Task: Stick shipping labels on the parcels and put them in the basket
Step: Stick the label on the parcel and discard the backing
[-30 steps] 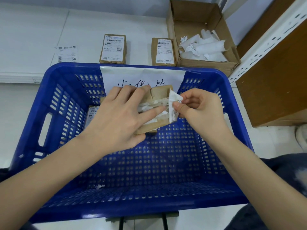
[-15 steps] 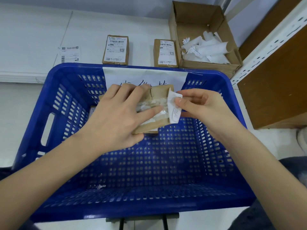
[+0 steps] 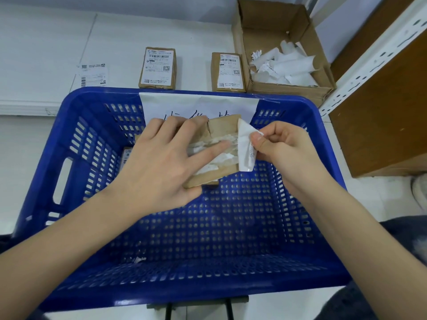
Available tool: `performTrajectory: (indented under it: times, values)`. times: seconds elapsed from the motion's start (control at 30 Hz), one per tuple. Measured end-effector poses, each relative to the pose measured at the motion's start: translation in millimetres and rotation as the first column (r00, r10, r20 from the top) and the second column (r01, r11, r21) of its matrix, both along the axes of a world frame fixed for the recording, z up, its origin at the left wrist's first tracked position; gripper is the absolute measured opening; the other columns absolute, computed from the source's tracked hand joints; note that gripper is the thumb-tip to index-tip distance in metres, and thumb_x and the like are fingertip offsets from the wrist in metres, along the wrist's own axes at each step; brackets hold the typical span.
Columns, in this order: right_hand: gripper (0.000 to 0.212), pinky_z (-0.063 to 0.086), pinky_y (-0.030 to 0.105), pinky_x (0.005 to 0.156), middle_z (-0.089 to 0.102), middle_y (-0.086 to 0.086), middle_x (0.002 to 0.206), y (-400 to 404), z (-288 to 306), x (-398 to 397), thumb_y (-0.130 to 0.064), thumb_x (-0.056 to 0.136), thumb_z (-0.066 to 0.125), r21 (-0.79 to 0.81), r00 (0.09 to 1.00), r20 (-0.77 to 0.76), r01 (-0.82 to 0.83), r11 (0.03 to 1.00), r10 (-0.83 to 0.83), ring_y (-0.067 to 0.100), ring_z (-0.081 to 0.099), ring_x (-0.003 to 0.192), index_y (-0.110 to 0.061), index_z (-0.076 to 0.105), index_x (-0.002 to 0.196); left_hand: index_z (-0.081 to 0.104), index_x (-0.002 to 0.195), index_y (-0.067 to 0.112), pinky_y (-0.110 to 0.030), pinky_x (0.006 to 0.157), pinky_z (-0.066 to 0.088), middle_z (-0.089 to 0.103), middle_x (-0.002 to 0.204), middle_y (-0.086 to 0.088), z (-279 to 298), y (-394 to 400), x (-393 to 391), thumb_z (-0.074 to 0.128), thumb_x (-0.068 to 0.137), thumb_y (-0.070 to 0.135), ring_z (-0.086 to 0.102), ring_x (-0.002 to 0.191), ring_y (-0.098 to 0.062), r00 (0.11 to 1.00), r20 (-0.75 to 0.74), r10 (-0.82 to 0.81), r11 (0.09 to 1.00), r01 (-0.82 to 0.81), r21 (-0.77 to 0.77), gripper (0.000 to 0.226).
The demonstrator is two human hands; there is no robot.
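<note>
Both hands work over the basket: the left hand (image 3: 159, 165) lies across a small brown cardboard parcel (image 3: 221, 132), thumb stretched flat along its face and the other fingers wrapped over its far edge, holding it tilted in the air above the blue perforated plastic basket (image 3: 76, 144). Just to the right, the right hand (image 3: 284, 151) pinches a curling white printed sheet (image 3: 246, 146) between thumb and bent forefinger at the parcel's right edge; the sheet stands up off the cardboard, and the face beside it shows torn, wrinkled white residue under the left thumb. Whether this sheet is the label itself or a layer being stripped from it cannot be told. By my reading the labelling step is in hand and this parcel is not ready to drop. The next move calls for a steady pull or a smoothing press, with the left hand bracing the box so it does not twist. Inside the basket, partly hidden behind the left hand, one labelled parcel (image 3: 127, 155) lies on the floor. Beyond the far rim, on the white surface (image 3: 46, 42), two labelled brown parcels (image 3: 158, 68) (image 3: 228, 72) sit well apart, a loose printed label (image 3: 93, 75) lies to their left, and an open cardboard box (image 3: 272, 26) of crumpled white backing papers (image 3: 288, 65) stands at the right.
</note>
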State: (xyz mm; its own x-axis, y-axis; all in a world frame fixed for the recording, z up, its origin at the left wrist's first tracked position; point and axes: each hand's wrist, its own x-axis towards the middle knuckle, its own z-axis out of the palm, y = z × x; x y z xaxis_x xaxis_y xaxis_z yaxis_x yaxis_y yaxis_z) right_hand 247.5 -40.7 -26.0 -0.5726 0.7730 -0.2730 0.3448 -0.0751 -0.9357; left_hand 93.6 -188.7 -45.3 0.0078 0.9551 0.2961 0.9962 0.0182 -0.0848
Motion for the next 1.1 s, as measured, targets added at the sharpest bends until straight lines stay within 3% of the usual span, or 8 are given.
performTrajectory:
  times: [0.2, 0.33, 0.47, 0.7, 0.83, 0.93, 1.0, 1.1]
  values:
    - [0.01, 0.058, 0.027, 0.072, 0.071, 0.009, 0.079, 6, 5, 3, -0.004, 0.093, 0.056, -0.183, 0.995, -0.101, -0.006, 0.983, -0.013, 0.019, 0.069, 0.077, 0.001, 0.061, 0.086, 0.047, 0.135, 0.026, -0.043, 0.077, 0.032, 0.044, 0.129, -0.019, 0, -1, -4, 0.059, 0.068, 0.044, 0.045, 0.099, -0.034, 1.0, -0.01, -0.007, 0.998, 0.008, 0.055, 0.07]
    - [0.02, 0.056, 0.027, 0.083, 0.071, 0.01, 0.104, 11, 18, 6, -0.006, 0.096, 0.049, -0.275, 0.977, -0.171, -0.17, 0.946, 0.126, 0.02, 0.068, 0.097, 0.004, 0.062, 0.106, 0.053, 0.132, 0.024, -0.043, 0.077, 0.032, 0.051, 0.127, -0.023, 2, -2, -10, 0.055, 0.071, 0.047, 0.045, 0.098, -0.034, 0.999, 0.03, 0.034, 0.998, -0.035, 0.045, 0.065]
    - [0.01, 0.055, 0.019, 0.081, 0.073, 0.001, 0.095, 5, 18, 5, -0.016, 0.087, 0.065, -0.118, 0.988, -0.013, -0.152, 0.981, 0.151, 0.01, 0.07, 0.09, -0.015, 0.066, 0.097, 0.06, 0.129, 0.02, -0.044, 0.077, 0.031, 0.054, 0.125, -0.026, 4, 0, -8, 0.049, 0.075, 0.05, 0.044, 0.097, -0.034, 0.998, 0.06, 0.033, 0.999, -0.036, 0.038, 0.062]
    - [0.026, 0.059, 0.026, 0.074, 0.069, 0.023, 0.097, 2, 4, 2, -0.013, 0.083, 0.071, -0.067, 0.995, 0.043, -0.083, 0.994, 0.086, 0.026, 0.069, 0.088, 0.009, 0.061, 0.091, 0.058, 0.131, 0.022, -0.045, 0.077, 0.034, 0.051, 0.127, -0.023, 1, -1, -8, 0.053, 0.072, 0.047, 0.046, 0.098, -0.035, 1.0, 0.02, 0.023, 0.999, -0.024, 0.041, 0.064]
    - [0.02, 0.058, 0.037, 0.077, 0.069, 0.021, 0.09, 1, -3, 0, -0.014, 0.089, 0.065, 0.177, 0.977, 0.178, -0.15, 0.973, 0.118, 0.029, 0.068, 0.082, 0.004, 0.055, 0.089, 0.054, 0.132, 0.023, -0.046, 0.078, 0.034, 0.049, 0.128, -0.023, -2, 1, -7, 0.051, 0.07, 0.046, 0.048, 0.099, -0.037, 1.0, -0.006, 0.025, 0.999, -0.025, 0.023, 0.066]
    - [0.014, 0.048, 0.021, 0.066, 0.066, 0.012, 0.085, 1, -4, 0, -0.018, 0.093, 0.06, 0.327, 0.94, 0.296, -0.266, 0.907, 0.169, 0.018, 0.059, 0.072, -0.008, 0.052, 0.087, 0.053, 0.133, 0.022, -0.046, 0.077, 0.033, 0.049, 0.128, -0.024, -4, 1, -5, 0.051, 0.071, 0.046, 0.046, 0.1, -0.037, 1.0, -0.013, 0.022, 1.0, -0.022, 0.006, 0.067]
    - [0.015, 0.047, 0.021, 0.063, 0.065, 0.017, 0.084, 2, -4, 0, -0.016, 0.093, 0.059, 0.327, 0.944, 0.272, -0.274, 0.905, 0.187, 0.022, 0.057, 0.069, -0.005, 0.051, 0.088, 0.055, 0.133, 0.021, -0.046, 0.077, 0.032, 0.048, 0.128, -0.024, -4, 1, -6, 0.059, 0.069, 0.045, 0.045, 0.1, -0.037, 1.0, -0.021, 0.018, 1.0, -0.018, 0.008, 0.069]
    - [0.013, 0.058, 0.037, 0.076, 0.066, 0.027, 0.088, 6, 0, 2, -0.007, 0.093, 0.057, 0.202, 0.975, 0.118, -0.21, 0.957, 0.189, 0.034, 0.066, 0.084, 0.006, 0.053, 0.094, 0.054, 0.134, 0.021, -0.045, 0.077, 0.031, 0.048, 0.129, -0.024, 0, 1, -9, 0.069, 0.065, 0.042, 0.044, 0.1, -0.036, 0.999, -0.044, 0.018, 0.999, -0.016, 0.04, 0.074]
